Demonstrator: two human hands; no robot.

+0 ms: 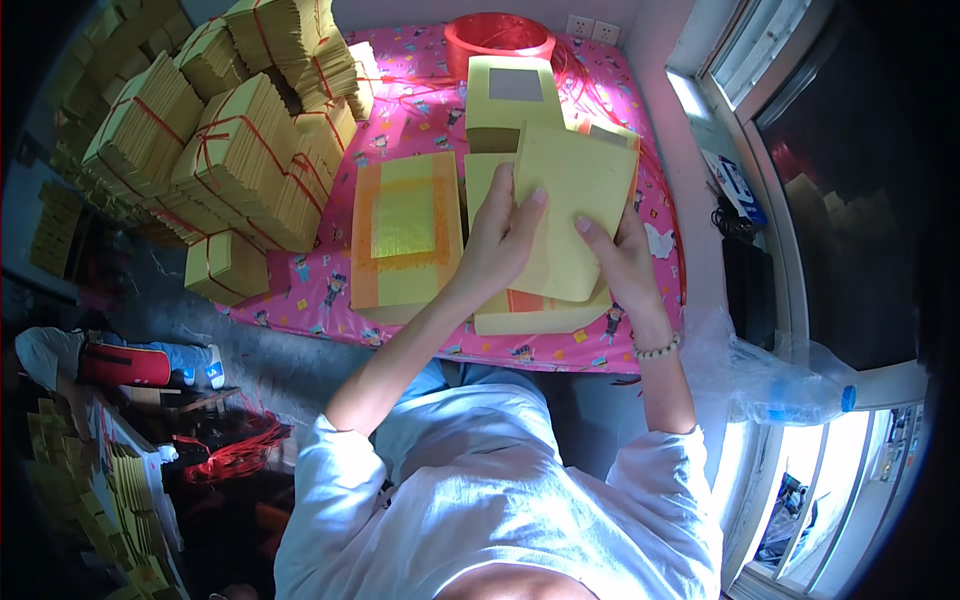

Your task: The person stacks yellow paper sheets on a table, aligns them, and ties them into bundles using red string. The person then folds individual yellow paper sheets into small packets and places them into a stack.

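In front of me I hold a yellow paper stack [568,225], slightly tilted above the table. My left hand [505,235] grips its left edge, thumb on the front face. My right hand [628,260] is closed on the right edge, thumb also on the front. How many sheets are in it I cannot tell. Beneath it lies another yellow paper pile [540,318] with an orange-red patch, mostly covered. To the left of my hands sits a yellow stack with a shiny gold square and orange borders [405,222]. Beyond is a yellow stack with a grey square [513,88].
A pink patterned cloth [310,285] covers the table. Tall yellow paper bundles tied with red string [240,150] crowd its left side. A red basin [498,40] with red strings stands at the back. A windowsill with a plastic bottle [800,398] is at right. Another person [110,358] is at far left.
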